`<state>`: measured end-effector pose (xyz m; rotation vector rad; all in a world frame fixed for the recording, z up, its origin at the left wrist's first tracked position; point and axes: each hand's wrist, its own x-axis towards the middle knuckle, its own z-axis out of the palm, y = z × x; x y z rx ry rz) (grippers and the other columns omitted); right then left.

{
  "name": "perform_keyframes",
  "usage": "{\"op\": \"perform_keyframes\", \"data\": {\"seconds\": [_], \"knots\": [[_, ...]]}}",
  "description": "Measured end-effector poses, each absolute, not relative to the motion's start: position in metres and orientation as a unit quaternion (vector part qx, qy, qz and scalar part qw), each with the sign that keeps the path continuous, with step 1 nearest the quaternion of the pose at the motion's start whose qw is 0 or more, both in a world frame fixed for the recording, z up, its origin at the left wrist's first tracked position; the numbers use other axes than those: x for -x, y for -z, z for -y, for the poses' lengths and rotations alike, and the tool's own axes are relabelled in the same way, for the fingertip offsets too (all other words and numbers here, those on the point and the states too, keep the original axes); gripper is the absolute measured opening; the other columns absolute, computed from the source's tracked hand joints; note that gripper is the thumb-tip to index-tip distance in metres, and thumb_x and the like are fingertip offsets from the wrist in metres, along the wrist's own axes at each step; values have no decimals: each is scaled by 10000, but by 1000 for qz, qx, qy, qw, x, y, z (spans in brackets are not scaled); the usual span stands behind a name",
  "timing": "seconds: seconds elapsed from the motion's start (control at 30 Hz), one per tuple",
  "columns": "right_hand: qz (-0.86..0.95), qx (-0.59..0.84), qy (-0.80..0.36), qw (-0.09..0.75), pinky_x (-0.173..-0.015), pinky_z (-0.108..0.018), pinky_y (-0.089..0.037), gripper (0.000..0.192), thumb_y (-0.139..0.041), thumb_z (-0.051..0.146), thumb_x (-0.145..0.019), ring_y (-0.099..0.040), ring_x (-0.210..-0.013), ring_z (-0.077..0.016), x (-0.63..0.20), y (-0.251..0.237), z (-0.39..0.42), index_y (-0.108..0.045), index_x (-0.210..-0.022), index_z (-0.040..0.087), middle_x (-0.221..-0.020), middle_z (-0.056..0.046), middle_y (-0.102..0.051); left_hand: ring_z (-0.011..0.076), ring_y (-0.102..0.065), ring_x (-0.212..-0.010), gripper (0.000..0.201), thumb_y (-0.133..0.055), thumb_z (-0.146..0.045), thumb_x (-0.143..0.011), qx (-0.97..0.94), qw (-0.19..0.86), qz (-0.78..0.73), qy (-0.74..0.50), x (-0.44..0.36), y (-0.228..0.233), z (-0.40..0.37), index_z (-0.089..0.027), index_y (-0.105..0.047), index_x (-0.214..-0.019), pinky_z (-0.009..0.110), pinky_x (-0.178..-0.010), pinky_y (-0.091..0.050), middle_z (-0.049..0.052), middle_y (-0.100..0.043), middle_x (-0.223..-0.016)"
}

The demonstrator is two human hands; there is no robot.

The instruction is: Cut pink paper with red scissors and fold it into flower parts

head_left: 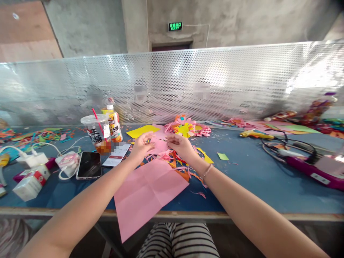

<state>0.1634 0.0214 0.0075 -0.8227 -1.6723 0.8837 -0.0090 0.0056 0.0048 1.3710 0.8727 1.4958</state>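
Both hands hold a small piece of pink paper (159,146) over the middle of the blue table. My left hand (142,146) pinches its left side, and my right hand (180,146) grips the upper right side with fingers together. Below them lies a large pink sheet (150,193) with crossing crease lines, its near corner hanging past the table edge. Paper scraps (185,172) in pink and orange are strewn under and beside my right wrist. Just behind the hands sits a layered paper flower (185,128) in pink and yellow.
Left are a drink cup (94,132) with a straw, a bottle (115,123), a phone (89,165) and chargers (32,160). On the right lie a yellow glue gun (256,134), cables and a purple power strip (314,172). A perforated metal screen (172,86) borders the table's far side.
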Motion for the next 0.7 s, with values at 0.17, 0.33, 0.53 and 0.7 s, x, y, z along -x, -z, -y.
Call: {"op": "perform_keyframes", "data": {"seconds": [0.17,0.33,0.53,0.7], "knots": [[714,328,-356,506,-677,-255,-469,208,-538,176,-665,-590,-773,-136,-162,-6,-22,-559,-870,148,-846,-59,-630,142,-620,-628,327,-671,-177,-591,-541,535,-374,-530,4,0,-4,-131,-524,-879,278,-589,-513,48,-633,-773],[772,462,-176,400,-739,-278,-438,246,-485,254,-745,-577,-838,-171,-176,-5,-30,-562,-942,128,-940,-108,-618,151,-632,-628,217,-657,-147,-604,-523,527,-381,-551,2,0,-3,-126,-497,-749,273,-609,-515,37,-631,-669],[787,614,12,58,-657,-286,-423,354,-529,265,-661,-566,-879,-276,-199,5,-44,-584,-942,59,-1006,-214,-577,167,-637,-635,229,-643,-121,-604,-509,555,-334,-567,5,-5,0,-142,-434,-694,294,-638,-517,25,-610,-624],[786,617,-1,39,-508,-247,-391,333,-510,263,-627,-605,-740,-243,-198,7,-56,-627,-852,46,-860,-192,-636,187,-642,-655,257,-602,-183,-670,-497,569,-330,-566,4,-2,-5,-144,-442,-868,307,-608,-523,50,-608,-760]]}}
